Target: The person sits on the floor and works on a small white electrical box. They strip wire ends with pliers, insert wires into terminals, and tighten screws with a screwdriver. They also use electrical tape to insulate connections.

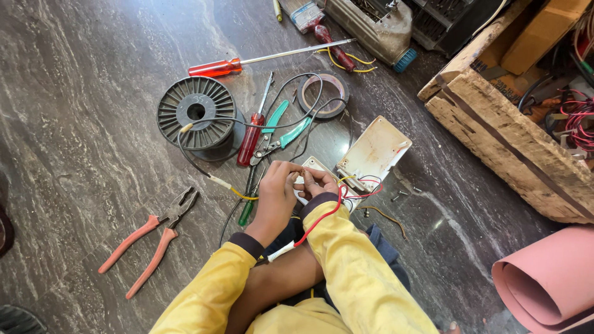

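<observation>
Head view shows, from the left, orange-handled pliers [151,238] lying on the floor [74,124], then a black spool [196,113]. At the middle, the left hand [275,198] and right hand [320,184] meet, each grip pinching a thin wire end [298,170] just beside a white switch plate [373,151]. Twisting probably goes best with both pinches close to the bare tip. Fingertips hide the joint itself, and the wooden crate [507,136] at right is cut off.

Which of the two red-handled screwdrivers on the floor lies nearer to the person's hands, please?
The shorter red-handled screwdriver, lying beside the green-handled cutters just above the hands. The long red-handled screwdriver with the thin bright shaft lies farther off, beyond the black wire spool.
</observation>
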